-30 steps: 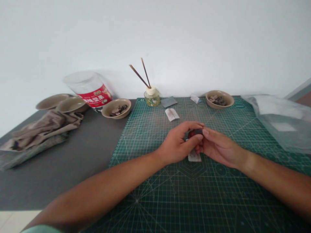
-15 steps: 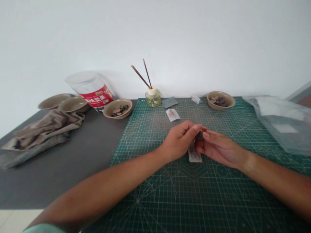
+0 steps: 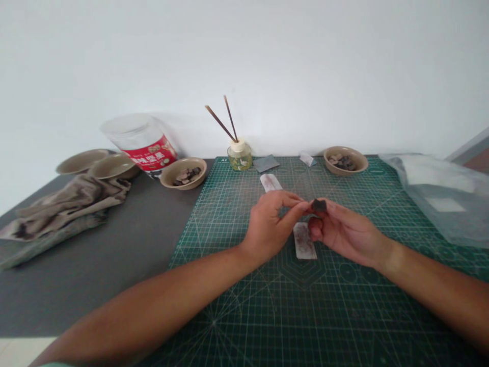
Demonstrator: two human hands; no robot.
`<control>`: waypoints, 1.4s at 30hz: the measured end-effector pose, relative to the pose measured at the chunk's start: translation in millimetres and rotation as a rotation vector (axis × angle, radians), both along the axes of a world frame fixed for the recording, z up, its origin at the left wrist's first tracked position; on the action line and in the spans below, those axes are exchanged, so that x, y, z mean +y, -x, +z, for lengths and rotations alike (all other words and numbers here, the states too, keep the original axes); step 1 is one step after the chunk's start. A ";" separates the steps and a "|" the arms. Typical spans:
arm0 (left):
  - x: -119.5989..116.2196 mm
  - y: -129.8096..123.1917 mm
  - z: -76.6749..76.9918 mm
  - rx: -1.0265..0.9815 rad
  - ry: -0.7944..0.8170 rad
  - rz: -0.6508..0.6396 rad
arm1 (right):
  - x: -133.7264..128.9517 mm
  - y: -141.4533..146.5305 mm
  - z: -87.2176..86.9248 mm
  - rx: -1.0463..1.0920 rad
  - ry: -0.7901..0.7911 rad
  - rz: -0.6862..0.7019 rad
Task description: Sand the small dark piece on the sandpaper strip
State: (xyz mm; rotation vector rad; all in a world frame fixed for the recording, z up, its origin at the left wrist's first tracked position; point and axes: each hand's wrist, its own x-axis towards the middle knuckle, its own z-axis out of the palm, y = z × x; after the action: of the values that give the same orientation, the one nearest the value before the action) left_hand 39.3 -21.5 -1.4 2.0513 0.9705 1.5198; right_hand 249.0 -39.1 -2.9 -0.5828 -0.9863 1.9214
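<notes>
On the dark grey bench, a green gridded cutting mat lies under both hands: the right hand has its curled fingers holding a small dark irregular chip above a narrow white paper strip, and the left hand holds nothing visible, its partly closed fingers just beside the chip.

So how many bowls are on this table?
4. Two tan bowls overlap at the far left behind a cloth; one holding dark chips sits left of the green cutting mat; another sits on the mat's far edge.
</notes>
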 end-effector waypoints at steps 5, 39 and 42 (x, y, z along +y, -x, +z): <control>0.5 0.8 -0.4 0.023 -0.115 -0.052 | -0.1 1.2 -1.3 0.001 0.005 0.014; 0.0 -1.8 -0.6 0.050 -0.081 -0.334 | -5.7 7.4 1.8 0.048 0.064 0.053; -1.5 -1.8 -0.3 0.055 -0.030 -0.336 | -6.7 7.4 0.5 0.043 0.072 0.050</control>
State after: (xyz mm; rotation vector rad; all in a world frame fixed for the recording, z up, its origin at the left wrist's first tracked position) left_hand 41.1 -23.0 -1.8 2.1560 0.5858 1.3136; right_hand 241.6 -45.8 -2.4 -0.5600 -0.9155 2.0122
